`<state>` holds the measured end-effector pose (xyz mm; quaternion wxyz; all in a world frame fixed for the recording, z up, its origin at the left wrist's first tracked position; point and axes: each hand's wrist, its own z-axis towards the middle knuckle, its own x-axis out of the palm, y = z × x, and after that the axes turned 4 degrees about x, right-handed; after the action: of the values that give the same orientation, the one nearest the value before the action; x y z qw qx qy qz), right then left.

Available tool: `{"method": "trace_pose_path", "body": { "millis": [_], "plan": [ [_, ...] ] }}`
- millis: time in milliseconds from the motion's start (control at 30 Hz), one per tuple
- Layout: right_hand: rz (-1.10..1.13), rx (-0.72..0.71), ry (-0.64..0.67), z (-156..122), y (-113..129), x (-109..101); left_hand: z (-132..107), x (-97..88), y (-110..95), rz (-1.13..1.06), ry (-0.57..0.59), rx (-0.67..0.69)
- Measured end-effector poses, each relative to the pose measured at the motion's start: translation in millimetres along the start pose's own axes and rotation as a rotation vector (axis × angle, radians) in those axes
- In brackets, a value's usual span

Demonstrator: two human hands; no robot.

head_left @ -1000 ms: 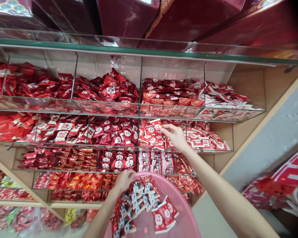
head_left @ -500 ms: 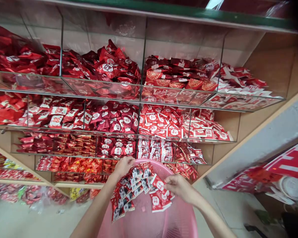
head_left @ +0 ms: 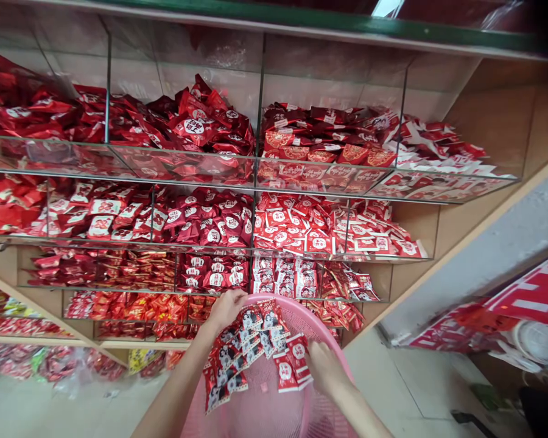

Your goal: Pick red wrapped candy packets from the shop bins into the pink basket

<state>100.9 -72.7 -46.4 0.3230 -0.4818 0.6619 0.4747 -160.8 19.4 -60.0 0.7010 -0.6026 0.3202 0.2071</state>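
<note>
A pink plastic mesh basket [head_left: 301, 319] sits below me, with its rim tilted toward the shelves. My left hand [head_left: 227, 309] curls over that rim at the far side, next to a pile of red packets printed with portraits [head_left: 237, 359]. My right hand [head_left: 325, 367] rests inside the basket, against red-and-white packets [head_left: 287, 368]. Its fingertips are partly hidden among the packets, so I cannot tell whether they pinch one.
Clear acrylic bins [head_left: 182, 161] full of red packets fill the wooden shelving [head_left: 484, 134] ahead. Bagged goods lie along the bottom left. A tiled floor [head_left: 393, 383] spreads at lower right, with red banners [head_left: 530, 298] and a white fan [head_left: 536, 340] beyond.
My right hand has come from the shelf bin down into the basket, and red-and-white packets now lie nearer it. The shelves sit higher in the picture as my view has tilted.
</note>
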Motion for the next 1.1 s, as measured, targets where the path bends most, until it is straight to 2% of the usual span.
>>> {"method": "trace_pose_path", "body": {
  "millis": [333,533,733,800,867,967,1100],
  "plan": [
    [-0.012,0.017,-0.011,4,-1,6,-1,-2.8,-6,-0.001,-0.006,-0.048],
    [0.008,-0.002,0.028,2,1,2,-2,-5.5,-11,0.013,-0.001,-0.048],
    [-0.075,-0.029,0.052,4,7,-5,-3,-5.3,-11,0.017,-0.008,-0.073],
    [-0.064,-0.069,0.012,4,14,-18,-3,-4.5,-11,0.008,-0.016,-0.069],
    [0.018,-0.148,-0.106,3,24,-41,-4,-4.0,-10,0.002,-0.019,-0.059],
    [0.305,-0.298,-0.326,3,44,-82,-4,-3.9,-11,0.003,-0.007,-0.047],
    [0.721,-0.363,-0.451,12,72,-128,-5,-3.9,-11,0.010,-0.008,-0.040]
  ]
}}
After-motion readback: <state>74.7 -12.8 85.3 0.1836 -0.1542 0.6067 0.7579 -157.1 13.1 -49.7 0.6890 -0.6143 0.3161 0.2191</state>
